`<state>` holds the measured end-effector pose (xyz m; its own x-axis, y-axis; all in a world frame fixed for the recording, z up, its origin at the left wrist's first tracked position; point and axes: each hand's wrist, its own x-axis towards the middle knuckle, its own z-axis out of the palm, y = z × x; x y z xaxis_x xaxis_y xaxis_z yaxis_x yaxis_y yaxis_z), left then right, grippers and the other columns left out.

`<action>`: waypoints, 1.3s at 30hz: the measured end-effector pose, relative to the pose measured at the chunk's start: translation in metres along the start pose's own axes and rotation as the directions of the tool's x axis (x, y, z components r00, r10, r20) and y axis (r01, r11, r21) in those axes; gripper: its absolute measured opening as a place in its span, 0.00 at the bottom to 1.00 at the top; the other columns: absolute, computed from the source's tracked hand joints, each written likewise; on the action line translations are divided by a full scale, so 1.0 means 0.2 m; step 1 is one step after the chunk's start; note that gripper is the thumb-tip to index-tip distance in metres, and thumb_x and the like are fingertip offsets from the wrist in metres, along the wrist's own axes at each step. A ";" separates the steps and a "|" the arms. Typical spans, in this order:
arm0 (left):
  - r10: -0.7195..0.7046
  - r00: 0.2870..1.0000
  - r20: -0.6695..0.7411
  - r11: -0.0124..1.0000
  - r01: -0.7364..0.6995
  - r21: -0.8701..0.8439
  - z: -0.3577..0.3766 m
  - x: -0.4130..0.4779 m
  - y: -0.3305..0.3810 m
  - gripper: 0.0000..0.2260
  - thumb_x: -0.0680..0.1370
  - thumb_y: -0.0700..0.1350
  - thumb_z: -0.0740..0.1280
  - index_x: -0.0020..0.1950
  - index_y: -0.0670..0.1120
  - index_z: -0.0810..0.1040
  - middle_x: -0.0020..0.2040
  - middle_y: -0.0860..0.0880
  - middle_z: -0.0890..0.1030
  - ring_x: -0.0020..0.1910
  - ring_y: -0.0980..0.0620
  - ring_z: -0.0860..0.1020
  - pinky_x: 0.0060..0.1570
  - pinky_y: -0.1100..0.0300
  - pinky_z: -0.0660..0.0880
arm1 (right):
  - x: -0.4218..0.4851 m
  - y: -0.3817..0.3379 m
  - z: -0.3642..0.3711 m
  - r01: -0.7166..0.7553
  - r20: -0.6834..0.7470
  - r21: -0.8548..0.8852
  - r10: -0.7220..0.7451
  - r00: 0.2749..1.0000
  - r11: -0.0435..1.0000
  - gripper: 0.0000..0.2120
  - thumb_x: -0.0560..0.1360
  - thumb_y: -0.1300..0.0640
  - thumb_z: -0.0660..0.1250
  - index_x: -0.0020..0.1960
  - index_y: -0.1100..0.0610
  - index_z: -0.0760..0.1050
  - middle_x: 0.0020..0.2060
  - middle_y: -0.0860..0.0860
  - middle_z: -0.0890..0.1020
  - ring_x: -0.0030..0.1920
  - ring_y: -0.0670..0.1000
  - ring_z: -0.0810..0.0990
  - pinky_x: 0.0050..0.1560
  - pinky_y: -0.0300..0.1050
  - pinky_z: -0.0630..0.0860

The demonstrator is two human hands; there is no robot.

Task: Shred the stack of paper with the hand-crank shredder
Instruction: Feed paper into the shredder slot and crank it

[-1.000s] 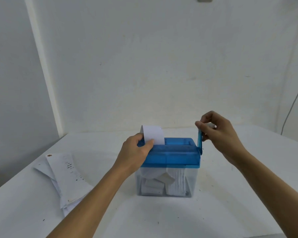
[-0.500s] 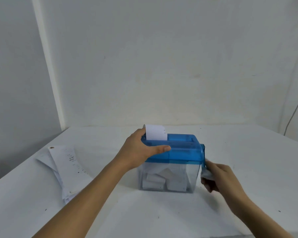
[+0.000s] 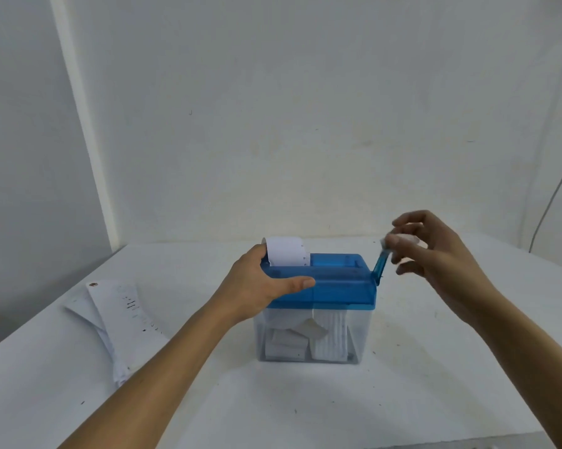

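**Crank up, sheet half fed**

The shredder (image 3: 318, 306) stands mid-table (image 3: 435, 367), bare surface all round it, well back from the near edge. The left hand (image 3: 260, 286) clasps its blue lid, thumb pressed along the front. The right hand (image 3: 435, 251) pinches the raised crank handle (image 3: 380, 265). A white sheet (image 3: 286, 251) stands in the slot. The paper stack (image 3: 117, 315) lies at left.

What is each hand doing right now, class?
Left hand: closed on the shredder's blue lid, bracing it.
Right hand: fingertips pinching the crank handle's knob.
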<state>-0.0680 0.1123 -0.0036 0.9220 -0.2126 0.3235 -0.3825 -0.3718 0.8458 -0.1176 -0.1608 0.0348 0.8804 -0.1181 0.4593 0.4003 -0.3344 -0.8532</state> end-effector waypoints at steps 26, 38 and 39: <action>-0.028 0.999 -0.031 0.999 0.029 0.018 0.01 -0.01 0.00 0.36 0.62 0.63 0.81 0.66 0.57 0.73 0.58 0.64 0.77 0.57 0.67 0.74 0.47 0.70 0.71 | -0.35 0.10 -0.01 -0.098 0.267 0.047 0.082 0.960 0.994 0.20 0.77 0.44 0.69 0.36 0.59 0.79 0.30 0.57 0.78 0.29 0.53 0.72 0.30 0.44 0.69; -0.003 1.000 0.005 1.000 0.003 -0.004 0.01 -0.01 0.01 0.41 0.56 0.68 0.76 0.66 0.57 0.71 0.58 0.65 0.75 0.57 0.65 0.74 0.48 0.69 0.72 | 0.09 0.06 0.07 0.042 -0.093 0.068 -0.036 0.995 0.997 0.08 0.79 0.56 0.69 0.53 0.59 0.74 0.44 0.53 0.82 0.35 0.49 0.80 0.31 0.45 0.78; -0.002 1.000 0.005 1.000 0.002 -0.011 0.01 -0.01 0.01 0.41 0.56 0.68 0.76 0.66 0.57 0.71 0.58 0.64 0.76 0.57 0.65 0.74 0.48 0.70 0.72 | 0.11 0.09 0.08 0.037 -0.107 0.069 -0.030 0.994 0.997 0.07 0.79 0.56 0.69 0.52 0.59 0.75 0.44 0.53 0.82 0.35 0.48 0.80 0.32 0.44 0.78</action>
<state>-0.0703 0.1105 -0.0039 0.9224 -0.2162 0.3200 -0.3802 -0.3623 0.8510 -0.0868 -0.1534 0.0260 0.8358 -0.2074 0.5083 0.4496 -0.2729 -0.8505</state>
